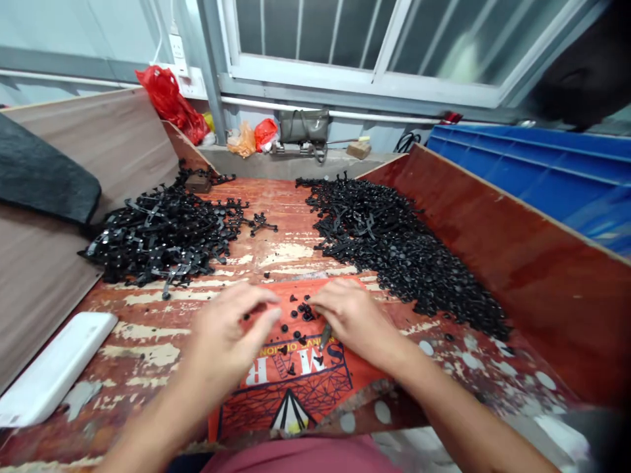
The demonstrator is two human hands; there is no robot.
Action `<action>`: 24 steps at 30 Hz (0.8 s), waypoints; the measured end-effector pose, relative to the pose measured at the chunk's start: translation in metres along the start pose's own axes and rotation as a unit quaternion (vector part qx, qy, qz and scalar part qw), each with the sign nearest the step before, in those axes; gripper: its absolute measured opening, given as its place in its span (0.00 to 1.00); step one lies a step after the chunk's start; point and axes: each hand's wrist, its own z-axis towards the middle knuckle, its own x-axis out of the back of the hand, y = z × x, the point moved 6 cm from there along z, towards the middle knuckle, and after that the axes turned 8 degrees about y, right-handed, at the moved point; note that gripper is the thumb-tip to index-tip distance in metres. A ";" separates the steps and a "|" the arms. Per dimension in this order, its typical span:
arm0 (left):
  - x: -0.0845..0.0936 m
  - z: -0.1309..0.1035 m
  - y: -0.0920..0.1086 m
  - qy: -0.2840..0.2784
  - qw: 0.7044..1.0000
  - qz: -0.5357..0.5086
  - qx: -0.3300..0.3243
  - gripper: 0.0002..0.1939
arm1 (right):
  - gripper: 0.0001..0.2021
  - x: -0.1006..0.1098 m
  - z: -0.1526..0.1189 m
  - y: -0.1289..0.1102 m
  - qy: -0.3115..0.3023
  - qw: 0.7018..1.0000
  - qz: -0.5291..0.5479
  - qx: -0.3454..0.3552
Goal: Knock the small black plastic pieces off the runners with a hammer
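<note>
Over an orange printed sheet [315, 381], my left hand [231, 328] hovers with thumb and forefinger apart and nothing between them. My right hand [352, 318] is closed, its fingertips pinched at a small cluster of black plugs [307, 314]. What they grip is hidden. Out from under that hand sticks a short grey metal piece [325, 336]; whether it is held or lies on the sheet, I cannot tell. Several loose black plugs [296, 335] with round heads are scattered between my hands.
Left on the worn red tabletop [276, 203] is a heap of black branched plastic parts [162, 230]; right, a long heap of small black pieces [394, 243]. A white oblong case [59, 368] lies at left. Wooden boards [503, 243] wall the sides, with a blue crate [542, 171] beyond.
</note>
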 end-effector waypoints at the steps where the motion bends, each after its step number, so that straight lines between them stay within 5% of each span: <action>1: -0.019 0.003 -0.002 -0.034 0.999 0.008 -0.002 0.08 | 0.07 -0.016 -0.003 0.002 -0.040 0.999 -0.027 -0.011; 4: -0.080 0.007 -0.013 -0.156 0.985 0.072 0.014 0.08 | 0.07 -0.050 -0.014 0.008 -0.100 0.991 -0.081 -0.035; 7: -0.110 0.010 -0.023 -0.215 0.968 0.124 0.021 0.07 | 0.08 -0.058 -0.021 0.007 -0.109 0.990 -0.080 -0.031; 16: -0.071 0.008 -0.037 -0.233 0.946 0.226 0.011 0.11 | 0.09 -0.053 -0.022 0.012 -0.100 0.993 -0.042 -0.047; 24: -0.098 0.002 -0.006 -0.216 0.964 0.151 -0.027 0.10 | 0.05 -0.048 -0.032 0.014 -0.057 0.992 -0.016 -0.111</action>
